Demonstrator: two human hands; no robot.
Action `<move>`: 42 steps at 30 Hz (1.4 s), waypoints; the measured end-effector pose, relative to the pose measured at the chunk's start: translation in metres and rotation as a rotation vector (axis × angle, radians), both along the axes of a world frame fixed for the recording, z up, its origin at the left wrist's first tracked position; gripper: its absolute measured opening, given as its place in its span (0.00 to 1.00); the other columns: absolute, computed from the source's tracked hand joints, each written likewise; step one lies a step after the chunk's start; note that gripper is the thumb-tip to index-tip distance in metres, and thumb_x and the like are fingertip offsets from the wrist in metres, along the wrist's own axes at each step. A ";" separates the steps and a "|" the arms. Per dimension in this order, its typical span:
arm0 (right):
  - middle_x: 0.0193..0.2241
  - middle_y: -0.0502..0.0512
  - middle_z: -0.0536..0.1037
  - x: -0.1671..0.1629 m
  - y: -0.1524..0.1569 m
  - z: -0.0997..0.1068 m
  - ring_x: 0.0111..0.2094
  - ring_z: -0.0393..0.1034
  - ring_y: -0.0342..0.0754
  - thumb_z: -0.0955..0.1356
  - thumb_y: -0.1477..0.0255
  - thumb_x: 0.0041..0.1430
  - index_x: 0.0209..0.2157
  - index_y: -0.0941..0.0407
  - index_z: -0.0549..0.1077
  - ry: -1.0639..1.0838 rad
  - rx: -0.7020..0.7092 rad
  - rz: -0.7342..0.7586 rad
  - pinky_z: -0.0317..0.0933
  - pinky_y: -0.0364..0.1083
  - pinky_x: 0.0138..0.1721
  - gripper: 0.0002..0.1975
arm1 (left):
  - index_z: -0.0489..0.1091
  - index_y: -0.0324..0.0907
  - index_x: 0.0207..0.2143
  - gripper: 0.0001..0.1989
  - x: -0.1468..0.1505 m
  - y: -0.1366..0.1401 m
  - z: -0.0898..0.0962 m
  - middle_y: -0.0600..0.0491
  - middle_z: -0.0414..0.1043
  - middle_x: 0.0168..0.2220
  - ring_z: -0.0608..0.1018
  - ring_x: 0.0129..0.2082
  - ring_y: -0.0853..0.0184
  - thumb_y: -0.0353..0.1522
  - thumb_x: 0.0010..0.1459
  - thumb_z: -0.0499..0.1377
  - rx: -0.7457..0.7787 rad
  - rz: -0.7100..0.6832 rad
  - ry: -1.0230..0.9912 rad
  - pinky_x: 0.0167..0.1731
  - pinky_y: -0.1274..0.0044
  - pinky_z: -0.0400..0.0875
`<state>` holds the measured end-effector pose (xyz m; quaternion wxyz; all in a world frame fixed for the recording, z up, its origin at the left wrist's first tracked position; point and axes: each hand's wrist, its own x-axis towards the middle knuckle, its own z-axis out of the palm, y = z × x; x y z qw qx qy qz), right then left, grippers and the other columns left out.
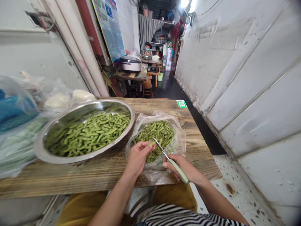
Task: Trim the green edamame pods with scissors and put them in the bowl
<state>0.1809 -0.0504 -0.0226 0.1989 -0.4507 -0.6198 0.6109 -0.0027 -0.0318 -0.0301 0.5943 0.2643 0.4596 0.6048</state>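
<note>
Over a clear plastic bag (pixel 180 131) of green soybean pods (pixel 162 128), my left hand (pixel 139 156) pinches one edamame pod (pixel 152 143) between thumb and fingers. My right hand (pixel 181 166) is closed around a pair of scissors (pixel 176 169) with pale green handles. Their metal blades point up and left, the tips right at the pinched pod. Whether the blades are apart is hard to make out. Left of the bag stands a wide steel basin (pixel 131 117), partly filled with loose pods (pixel 98 131).
Plastic bags (pixel 18 141) crowd the left of the wooden table (pixel 195 141). A green QR code card (pixel 181 104) lies at its far edge. Farther back are a rice cooker (pixel 130 64) on another table and a seated person (pixel 147 50). A white wall (pixel 235 62) runs along the right.
</note>
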 end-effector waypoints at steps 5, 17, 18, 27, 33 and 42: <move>0.08 0.39 0.59 0.000 0.002 -0.006 0.09 0.53 0.38 0.68 0.54 0.54 0.30 0.57 0.66 0.015 -0.050 -0.036 0.47 0.36 0.08 0.19 | 0.69 0.37 0.26 0.15 -0.006 0.002 0.000 0.50 0.76 0.32 0.79 0.33 0.65 0.35 0.38 0.68 0.065 0.093 0.135 0.43 0.68 0.72; 0.13 0.39 0.59 0.014 0.014 -0.005 0.10 0.54 0.37 0.68 0.55 0.52 0.36 0.57 0.68 0.079 0.033 -0.230 0.52 0.36 0.10 0.20 | 0.69 0.41 0.49 0.17 -0.021 0.012 0.022 0.41 0.65 0.55 0.63 0.56 0.49 0.35 0.57 0.56 0.399 0.442 1.620 0.51 0.58 0.53; 0.12 0.39 0.59 0.015 0.014 -0.004 0.10 0.54 0.37 0.68 0.55 0.51 0.36 0.57 0.68 0.078 0.028 -0.227 0.52 0.36 0.10 0.20 | 0.72 0.43 0.45 0.13 -0.008 0.011 0.016 0.44 0.69 0.51 0.66 0.53 0.51 0.34 0.58 0.56 0.440 0.286 1.659 0.49 0.59 0.53; 0.12 0.39 0.60 0.024 0.011 -0.011 0.10 0.53 0.38 0.70 0.56 0.50 0.38 0.56 0.67 0.044 -0.031 -0.214 0.50 0.37 0.10 0.20 | 0.76 0.42 0.37 0.09 0.016 0.032 -0.013 0.48 0.78 0.37 0.74 0.42 0.56 0.31 0.56 0.56 0.328 -0.177 1.436 0.43 0.65 0.60; 0.22 0.47 0.68 0.026 0.011 -0.004 0.23 0.61 0.41 0.70 0.59 0.53 0.37 0.59 0.72 -0.123 0.255 -0.050 0.56 0.39 0.24 0.17 | 0.77 0.40 0.35 0.13 0.001 0.026 -0.011 0.49 0.80 0.35 0.78 0.36 0.61 0.37 0.52 0.58 0.185 -0.199 0.877 0.39 0.71 0.69; 0.27 0.49 0.72 0.021 0.008 0.006 0.29 0.64 0.45 0.69 0.55 0.53 0.38 0.59 0.74 -0.260 0.329 -0.027 0.56 0.40 0.31 0.20 | 0.77 0.38 0.35 0.16 -0.004 0.016 -0.010 0.48 0.80 0.33 0.79 0.33 0.61 0.40 0.49 0.60 0.147 -0.077 0.790 0.39 0.71 0.71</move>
